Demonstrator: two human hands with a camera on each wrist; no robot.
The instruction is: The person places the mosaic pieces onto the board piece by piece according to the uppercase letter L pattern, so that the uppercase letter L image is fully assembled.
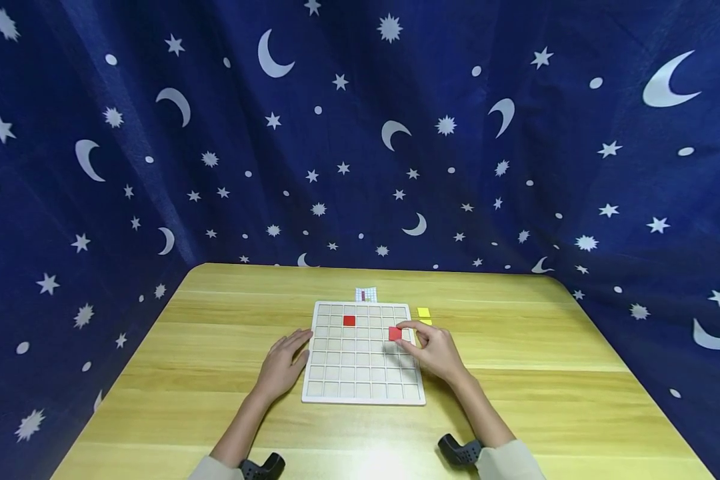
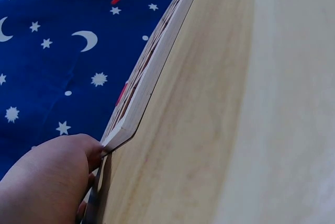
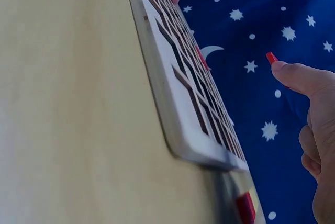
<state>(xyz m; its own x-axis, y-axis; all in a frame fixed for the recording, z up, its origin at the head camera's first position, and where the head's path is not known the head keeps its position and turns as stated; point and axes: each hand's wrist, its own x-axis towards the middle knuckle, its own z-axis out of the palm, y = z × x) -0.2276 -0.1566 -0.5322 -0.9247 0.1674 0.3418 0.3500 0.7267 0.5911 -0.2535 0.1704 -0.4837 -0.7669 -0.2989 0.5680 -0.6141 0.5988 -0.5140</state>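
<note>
Nearest the head camera, two dark wrist-mounted cameras (image 1: 461,451) are seen at the lower edge, strapped over pale sleeves. Beyond them, a red square tile (image 1: 395,333) is pinched between thumb and fingertips of the right hand (image 1: 435,350) and held over the upper right part of the white grid board (image 1: 363,397) — just above its cells, not seated in one as far as can be told. In the right wrist view the tile's red edge (image 3: 271,57) shows at the tip of the thumb, apart from the board's surface. The left hand (image 1: 282,365) is laid flat on the table, fingers relaxed and straight, touching the board's left edge; nothing is held by it. A second red tile (image 1: 349,321) is set in a cell in the board's second row, left of centre. Two yellow tiles (image 1: 423,313) lie on the wooden table (image 1: 546,373) just beside the board's far right corner, and a small printed card (image 1: 366,294) lies just behind the far edge. A dark blue cloth with moons and stars (image 1: 360,133) is hung around the table.
</note>
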